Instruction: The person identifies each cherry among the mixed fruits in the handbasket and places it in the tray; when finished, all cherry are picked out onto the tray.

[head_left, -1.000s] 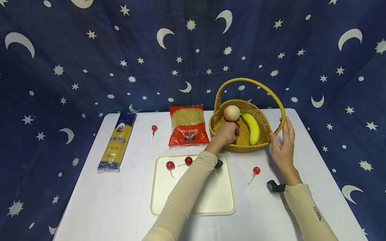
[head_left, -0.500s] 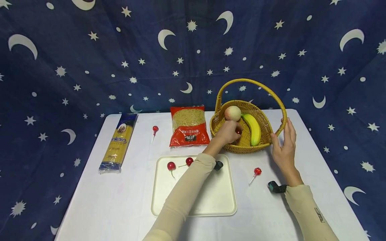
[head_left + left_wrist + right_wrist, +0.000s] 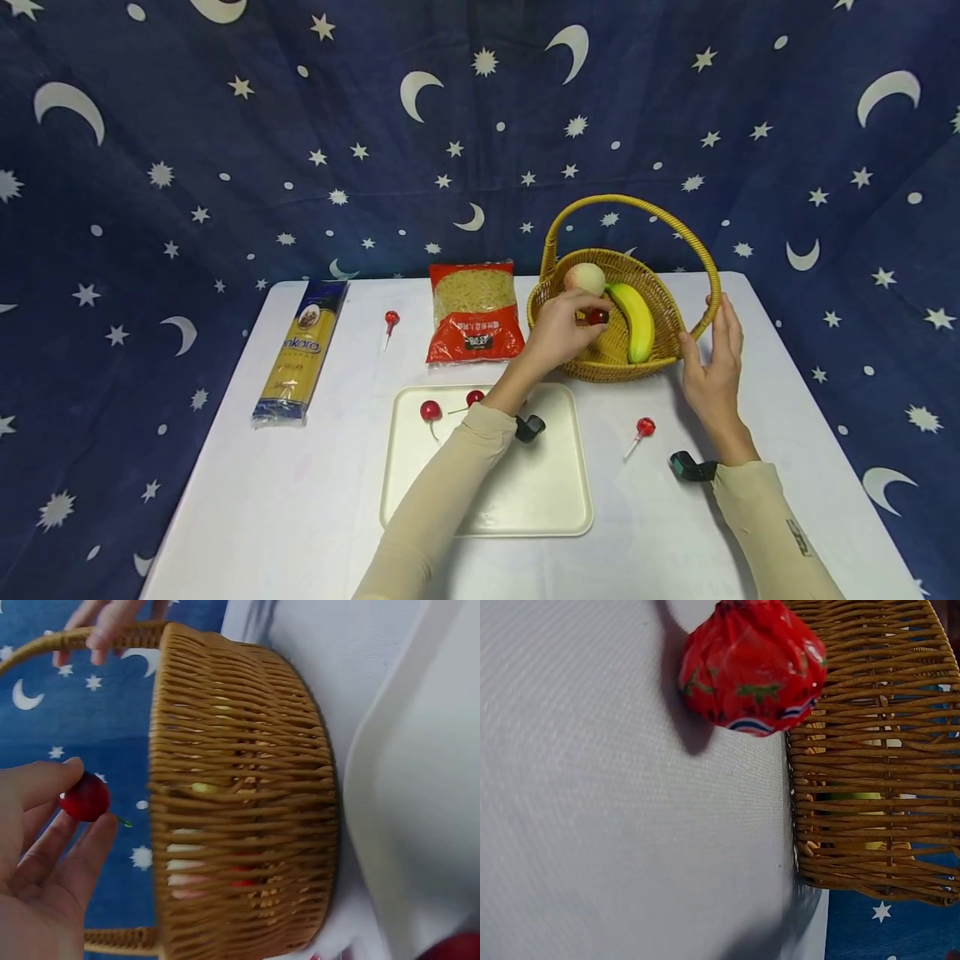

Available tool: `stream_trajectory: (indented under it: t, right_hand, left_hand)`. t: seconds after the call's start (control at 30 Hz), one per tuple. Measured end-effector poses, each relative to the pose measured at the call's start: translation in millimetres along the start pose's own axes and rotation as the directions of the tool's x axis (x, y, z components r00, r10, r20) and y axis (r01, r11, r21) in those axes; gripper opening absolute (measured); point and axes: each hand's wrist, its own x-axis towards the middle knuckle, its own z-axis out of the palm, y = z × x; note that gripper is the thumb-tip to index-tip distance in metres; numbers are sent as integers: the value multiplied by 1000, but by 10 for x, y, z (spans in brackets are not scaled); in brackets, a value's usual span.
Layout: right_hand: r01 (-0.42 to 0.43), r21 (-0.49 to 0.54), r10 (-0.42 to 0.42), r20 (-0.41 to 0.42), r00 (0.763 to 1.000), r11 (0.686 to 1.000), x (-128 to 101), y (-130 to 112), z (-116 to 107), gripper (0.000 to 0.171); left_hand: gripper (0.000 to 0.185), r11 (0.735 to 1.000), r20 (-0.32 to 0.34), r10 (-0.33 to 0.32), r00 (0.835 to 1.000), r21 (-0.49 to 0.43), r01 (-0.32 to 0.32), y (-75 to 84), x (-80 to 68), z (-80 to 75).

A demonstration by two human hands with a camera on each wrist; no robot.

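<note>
One cherry (image 3: 597, 317) pinched in left hand (image 3: 558, 332) fingertips, held just over near-left rim of basket (image 3: 660, 354), stem pointing away from palm. Right hand (image 3: 712, 367) relaxed, fingers straight, resting against handle (image 3: 630, 202) base on right side. Inside basket: peach (image 3: 585, 277) at back-left, banana (image 3: 636, 321) lying near-to-far, beside cherry. Two more cherries (image 3: 430, 410) on tray (image 3: 555, 508), toward body from left hand.

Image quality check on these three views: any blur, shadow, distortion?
Head view: even light, sharp, slight wide-angle bowing at the edges; soft shadows under the basket. Left wrist view: dim and rotated, left hand and cherry soft and close to the lens. Right wrist view: rotated, lollipop fills the top with a dark shadow on the table; weave sharp.
</note>
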Motion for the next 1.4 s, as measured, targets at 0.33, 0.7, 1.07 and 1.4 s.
stream_trajectory:
  t: [0.33,0.7,1.07,1.4]
  right_hand:
    - [-8,8,8,-16,1000,1000,6,-57,12,73]
    - [-26,36,27,-21,999,999,-12,-12,30,74]
    - [-23,37,23,-16,1000,999,-8,-92,18,72]
    - [-36,52,37,-4,999,998,-5,-10,28,69]
  left_hand:
    - [29,972,-150,53,987,-219,-86,24,-537,-281]
    - [28,933,-262,17,965,-342,-109,-38,-1274,-471]
    - [30,988,-362,-48,931,-155,-10,-274,-2162,-722]
    - [35,899,-279,59,958,433,71,-526,-2744,-757]
